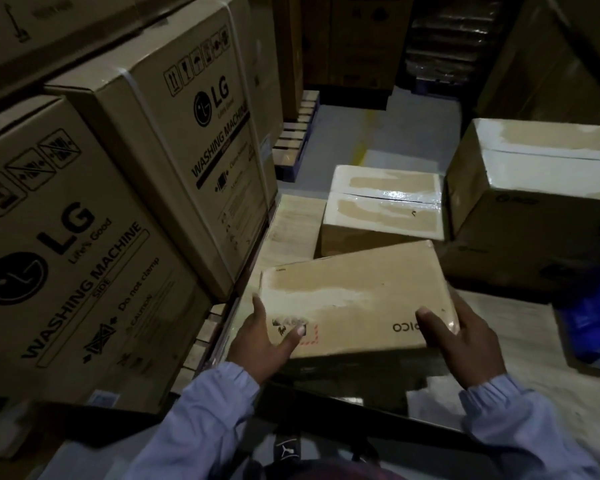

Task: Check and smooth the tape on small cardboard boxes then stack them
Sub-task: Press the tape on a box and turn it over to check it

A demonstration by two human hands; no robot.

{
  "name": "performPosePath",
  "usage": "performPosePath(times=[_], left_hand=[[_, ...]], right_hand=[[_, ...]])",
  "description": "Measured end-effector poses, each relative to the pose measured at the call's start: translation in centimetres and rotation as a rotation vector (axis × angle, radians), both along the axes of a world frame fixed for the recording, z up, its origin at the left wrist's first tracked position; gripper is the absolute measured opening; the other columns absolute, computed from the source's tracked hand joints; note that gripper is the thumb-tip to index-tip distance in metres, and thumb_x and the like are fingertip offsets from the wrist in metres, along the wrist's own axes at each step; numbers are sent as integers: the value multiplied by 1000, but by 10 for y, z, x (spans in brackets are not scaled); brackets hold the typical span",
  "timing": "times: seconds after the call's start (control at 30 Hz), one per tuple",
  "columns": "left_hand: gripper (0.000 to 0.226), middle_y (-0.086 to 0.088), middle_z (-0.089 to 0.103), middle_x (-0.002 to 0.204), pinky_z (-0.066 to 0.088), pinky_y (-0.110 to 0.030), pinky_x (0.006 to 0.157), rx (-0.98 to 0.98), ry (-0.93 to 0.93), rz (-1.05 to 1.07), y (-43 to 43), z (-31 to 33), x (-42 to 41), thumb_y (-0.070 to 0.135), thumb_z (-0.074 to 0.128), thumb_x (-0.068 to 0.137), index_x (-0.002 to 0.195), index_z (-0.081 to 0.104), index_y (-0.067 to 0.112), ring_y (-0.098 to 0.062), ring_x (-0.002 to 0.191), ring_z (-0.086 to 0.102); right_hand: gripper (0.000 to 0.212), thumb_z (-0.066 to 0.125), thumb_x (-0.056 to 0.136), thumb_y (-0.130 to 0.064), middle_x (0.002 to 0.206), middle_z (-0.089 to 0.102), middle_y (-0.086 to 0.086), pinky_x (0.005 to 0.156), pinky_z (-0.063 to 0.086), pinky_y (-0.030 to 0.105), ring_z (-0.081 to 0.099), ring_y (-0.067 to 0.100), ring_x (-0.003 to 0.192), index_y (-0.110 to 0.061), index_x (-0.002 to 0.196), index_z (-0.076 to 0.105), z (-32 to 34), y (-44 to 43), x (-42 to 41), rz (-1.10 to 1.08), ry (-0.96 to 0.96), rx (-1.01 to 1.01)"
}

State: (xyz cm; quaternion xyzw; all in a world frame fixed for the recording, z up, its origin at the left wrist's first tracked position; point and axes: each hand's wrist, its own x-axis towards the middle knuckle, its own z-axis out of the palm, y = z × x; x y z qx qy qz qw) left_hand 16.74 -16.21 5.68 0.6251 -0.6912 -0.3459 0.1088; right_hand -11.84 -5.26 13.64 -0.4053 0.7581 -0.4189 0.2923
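While both hands carry it clear of the pale board [291, 230], the small cardboard box [354, 296] sits turned at an angle to the boxes behind it.

Left hand [260, 344]: grips the near left corner. Its thumb lies on the top face beside a red dashed mark. The other fingers are under the box, hidden.

Right hand [465, 337]: grips the right edge. Its thumb lies on top just beside upside-down printed letters. The remaining fingers wrap below, out of sight.

Clear tape [312, 289]: a glossy band across the left part of the top face, wrinkled in places.

Both forearms are in pale blue sleeves [201, 410].

Second taped box [381, 209]: rests on the board just beyond the held box's far edge, with shiny tape along its centre seam.

Stacked pair toward the board's right edge: the upper box [534, 174] is taped on top and sits on the lower box [492, 261]. I cannot tell whether the pair touches the second taped box.

Blue item [589, 327]: lies near the right frame edge, partly cut off and not identifiable.

Washing machine cartons [174, 140] stand side by side along the board's left edge.

Beyond the board is grey floor [371, 133] with a faint yellow line, and a pallet [295, 136] lies at the foot of the far cartons.
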Motion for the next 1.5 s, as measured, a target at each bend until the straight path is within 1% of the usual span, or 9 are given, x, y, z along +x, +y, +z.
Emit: performPosePath(times=[0.13, 0.33, 0.53, 0.77, 0.97, 1.1, 1.3, 1.4, 1.5], left_hand=[[104, -6, 54, 139, 42, -23, 92, 136, 71, -75, 3, 2, -32, 65, 55, 84, 155, -1, 15, -23, 121, 54], [69, -15, 21, 158, 29, -35, 113, 190, -38, -183, 2, -7, -64, 48, 25, 101, 155, -1, 13, -31, 140, 32], [63, -5, 14, 162, 24, -36, 117, 198, 131, -199, -1, 31, -70, 51, 23, 102, 156, 5, 25, -29, 144, 25], [88, 9, 34, 152, 27, -33, 116, 65, 516, -128, -8, 90, -68, 81, 29, 81, 154, 14, 34, -11, 137, 36], [85, 12, 32, 150, 26, -28, 114, -67, 390, -99, -26, 78, -38, 63, 45, 88, 155, 6, 29, -6, 135, 33], [77, 20, 36, 138, 26, -17, 101, -115, 371, -63, -12, 76, -28, 48, 46, 95, 155, 2, 29, -1, 125, 37], [74, 20, 40, 138, 34, -15, 94, -120, 351, -52, 1, 59, -1, 54, 36, 88, 152, 2, 38, -4, 121, 46], [72, 12, 26, 152, 31, -19, 103, -173, 268, -115, 1, 55, 2, 52, 32, 90, 150, -5, 36, -8, 133, 35], [63, -2, -19, 161, 11, -44, 120, -319, -134, -185, -4, 56, -2, 50, 19, 97, 152, -5, 31, -28, 148, -11]], right_hand=[[84, 44, 63, -69, 112, 63, 7, 80, 46, 32, 60, 26, 96, -34, 140, 45, 30, -4, -8, -11, 258, -36], [94, 36, 77, -75, 146, 41, 14, 107, 38, 51, 40, 31, 133, -12, 146, 31, 37, -10, 10, 66, 483, -19], [82, 19, 88, -74, 160, 19, 0, 119, 15, 36, 14, 12, 147, -24, 153, 21, 29, -14, 45, 266, 475, -136], [74, 15, 91, -72, 159, 20, -8, 121, 17, 39, 10, 5, 148, -30, 150, 29, 6, -14, 33, 410, 523, -75], [76, 34, 88, -63, 158, 24, 5, 118, 11, 33, 16, 16, 146, -16, 148, 36, -5, -20, 16, 296, 611, 31], [80, 25, 87, -67, 158, 21, 3, 117, 10, 31, 7, 12, 144, -17, 149, 33, -8, -29, 23, 320, 664, 42], [74, 18, 97, -58, 150, 39, 14, 109, 37, 51, 31, 29, 142, -6, 141, 46, -15, -34, 46, 373, 789, 15], [72, 17, 98, -55, 149, 41, 15, 107, 38, 53, 34, 32, 140, -5, 140, 47, -17, -32, 50, 377, 830, 39], [65, 31, 94, -53, 140, 50, 17, 108, 35, 53, 46, 37, 130, -6, 132, 55, -6, -35, 42, 397, 883, 14]])
